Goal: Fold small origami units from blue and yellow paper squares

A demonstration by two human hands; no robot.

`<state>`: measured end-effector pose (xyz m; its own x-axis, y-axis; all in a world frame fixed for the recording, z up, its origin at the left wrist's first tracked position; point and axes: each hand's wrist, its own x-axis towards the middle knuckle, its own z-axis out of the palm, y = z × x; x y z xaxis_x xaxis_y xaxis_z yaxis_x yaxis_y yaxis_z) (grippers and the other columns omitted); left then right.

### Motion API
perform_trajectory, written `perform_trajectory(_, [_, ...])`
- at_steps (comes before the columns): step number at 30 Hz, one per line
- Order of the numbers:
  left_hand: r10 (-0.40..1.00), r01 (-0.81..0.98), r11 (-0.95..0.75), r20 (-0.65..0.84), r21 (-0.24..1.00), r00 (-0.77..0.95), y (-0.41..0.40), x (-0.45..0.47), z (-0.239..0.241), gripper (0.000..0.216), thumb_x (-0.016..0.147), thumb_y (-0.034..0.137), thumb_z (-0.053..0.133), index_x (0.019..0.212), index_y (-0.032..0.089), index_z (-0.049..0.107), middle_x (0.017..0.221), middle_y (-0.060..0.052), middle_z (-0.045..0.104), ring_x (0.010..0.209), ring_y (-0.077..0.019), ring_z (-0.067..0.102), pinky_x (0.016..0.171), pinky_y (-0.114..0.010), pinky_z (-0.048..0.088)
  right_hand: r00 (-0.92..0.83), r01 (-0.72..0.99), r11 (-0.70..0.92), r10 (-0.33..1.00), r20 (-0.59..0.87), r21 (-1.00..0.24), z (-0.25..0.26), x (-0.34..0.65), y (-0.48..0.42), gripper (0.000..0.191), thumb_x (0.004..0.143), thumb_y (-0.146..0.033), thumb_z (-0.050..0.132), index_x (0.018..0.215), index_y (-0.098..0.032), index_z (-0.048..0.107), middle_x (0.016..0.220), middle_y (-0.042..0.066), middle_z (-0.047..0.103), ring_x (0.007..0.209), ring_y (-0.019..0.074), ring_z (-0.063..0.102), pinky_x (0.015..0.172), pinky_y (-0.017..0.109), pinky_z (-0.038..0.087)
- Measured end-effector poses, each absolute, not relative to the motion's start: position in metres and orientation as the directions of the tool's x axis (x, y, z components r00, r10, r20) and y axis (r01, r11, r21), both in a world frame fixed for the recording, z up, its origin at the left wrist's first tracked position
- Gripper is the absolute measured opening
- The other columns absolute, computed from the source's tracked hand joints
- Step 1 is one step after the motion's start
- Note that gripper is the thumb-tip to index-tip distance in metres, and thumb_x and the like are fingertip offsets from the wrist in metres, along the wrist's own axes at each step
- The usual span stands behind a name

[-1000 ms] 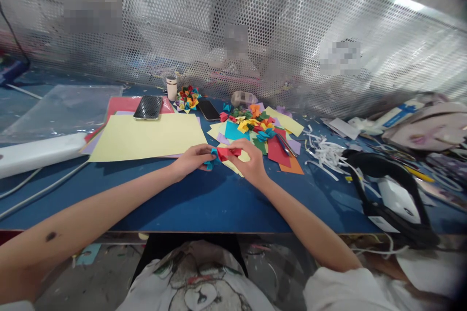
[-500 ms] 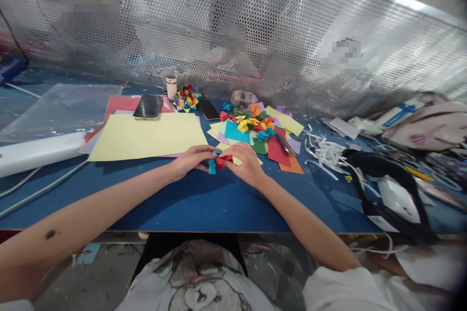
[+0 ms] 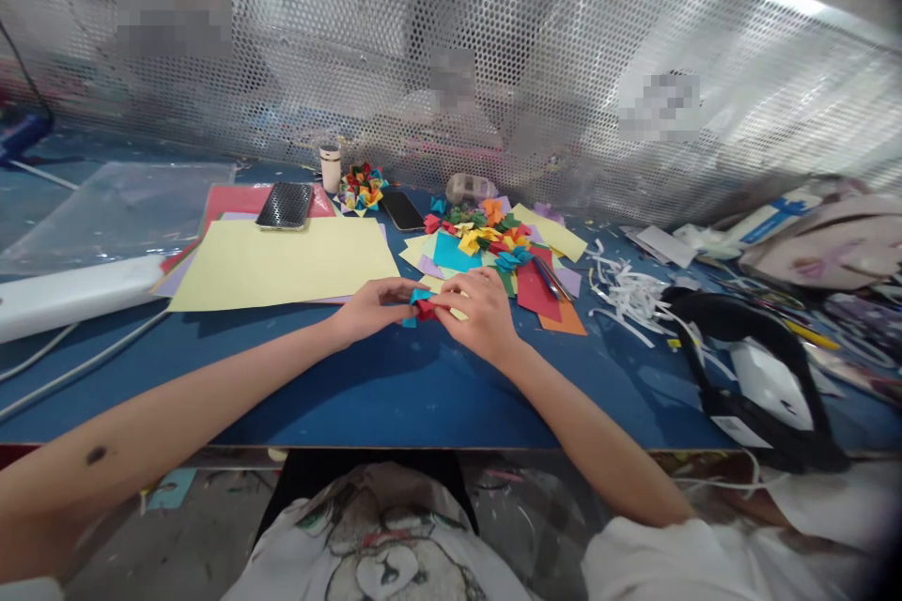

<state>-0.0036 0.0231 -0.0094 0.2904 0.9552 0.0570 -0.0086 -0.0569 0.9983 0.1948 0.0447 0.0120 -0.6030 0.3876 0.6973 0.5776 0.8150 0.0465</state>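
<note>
Between my hands is a small folded paper piece (image 3: 421, 303), part blue and part red, just above the blue table. My right hand (image 3: 479, 312) pinches its red side between thumb and fingers. My left hand (image 3: 377, 310) is curled around the blue side, thumb and fingertips on the paper. The folds under my fingers are partly hidden. Just beyond my right hand lies a heap of folded paper pieces (image 3: 480, 239) in several colours, on loose coloured sheets. A finished-looking multicoloured paper cluster (image 3: 363, 188) sits farther back.
A large yellow sheet (image 3: 288, 268) lies left of my hands, with a phone (image 3: 285, 206) on the stack. Another phone (image 3: 402, 210) is behind. Scissors (image 3: 551, 278) rest on red paper. To the right are white paper strips (image 3: 627, 286) and a black headband (image 3: 747, 376). A perforated metal screen (image 3: 564, 66) stands behind.
The blue flap that hung down toward me has been turned up, and now shows mostly on top. My right hand has shifted slightly; my left fingers have parted a little.
</note>
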Motion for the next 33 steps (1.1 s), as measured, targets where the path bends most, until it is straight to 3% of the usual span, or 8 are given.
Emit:
perform_trajectory(6, [0.948,0.063,-0.134,0.109,0.989,0.298,0.024,-0.003,-0.012,0.044,0.076,0.032,0.067,0.117,0.016,0.066,0.101,-0.007,0.073,0.086,-0.0196,0.067,0.070,-0.030,0.056,-0.633,0.585,0.801,0.356,0.688,0.124,0.014,0.195,0.042,0.016,0.084,-0.018,0.062,0.074,-0.024,0.071,0.076,-0.001,0.068,0.072,0.0153,0.056,0.088,0.036,0.035])
perform_trajectory(11, [0.939,0.160,-0.257,0.207,0.953,0.276,0.021,-0.003,-0.011,0.047,0.071,0.034,0.075,0.113,0.015,0.068,0.094,-0.006,0.071,0.086,-0.0197,0.065,0.076,-0.031,0.055,-0.613,0.589,0.804,0.379,0.693,0.081,0.014,0.193,0.039,0.016,0.085,-0.018,0.060,0.074,-0.024,0.070,0.075,-0.001,0.068,0.073,0.0158,0.056,0.090,0.037,0.035])
perform_trajectory(16, [0.927,0.266,-0.348,0.287,0.899,0.242,0.013,-0.004,-0.006,0.044,0.080,0.041,0.068,0.116,0.016,0.067,0.094,-0.006,0.070,0.076,-0.0179,0.064,0.060,-0.026,0.055,-0.514,0.602,0.794,0.468,0.719,-0.087,0.010,0.191,0.038,0.005,0.082,-0.019,0.062,0.084,-0.023,0.065,0.084,0.003,0.069,0.080,0.0198,0.062,0.082,0.036,0.043])
perform_trajectory(20, [0.899,0.306,-0.419,0.344,0.855,0.269,0.008,-0.005,-0.001,0.038,0.082,0.040,0.066,0.113,0.019,0.070,0.098,-0.006,0.073,0.081,-0.0195,0.067,0.065,-0.026,0.057,-0.421,0.581,0.768,0.567,0.708,-0.269,0.006,0.191,0.039,0.018,0.077,-0.019,0.063,0.094,-0.022,0.058,0.090,0.004,0.068,0.075,0.0189,0.065,0.072,0.032,0.049])
perform_trajectory(25, [0.876,0.326,-0.474,0.399,0.818,0.271,0.009,-0.007,-0.001,0.038,0.082,0.037,0.067,0.117,0.022,0.070,0.113,-0.007,0.072,0.091,-0.0220,0.068,0.072,-0.028,0.057,-0.376,0.511,0.732,0.662,0.648,-0.451,0.005,0.189,0.038,0.025,0.074,-0.019,0.067,0.096,-0.022,0.057,0.089,0.003,0.069,0.075,0.0184,0.068,0.071,0.031,0.053])
perform_trajectory(30, [0.878,0.301,-0.469,0.402,0.830,0.260,0.008,-0.007,-0.002,0.037,0.079,0.037,0.070,0.113,0.023,0.073,0.111,-0.006,0.073,0.095,-0.0233,0.067,0.079,-0.030,0.055,-0.386,0.399,0.684,0.729,0.565,-0.610,0.006,0.186,0.037,0.025,0.075,-0.017,0.064,0.098,-0.021,0.056,0.084,0.001,0.069,0.071,0.0156,0.069,0.070,0.030,0.056])
perform_trajectory(33, [0.906,0.257,-0.411,0.361,0.875,0.220,0.009,-0.007,-0.001,0.038,0.079,0.039,0.071,0.112,0.023,0.073,0.103,-0.006,0.074,0.091,-0.0227,0.067,0.077,-0.030,0.054,-0.404,0.326,0.662,0.743,0.534,-0.675,0.005,0.186,0.038,0.029,0.080,-0.025,0.064,0.106,-0.021,0.053,0.091,0.004,0.067,0.076,0.0157,0.069,0.073,0.031,0.058])
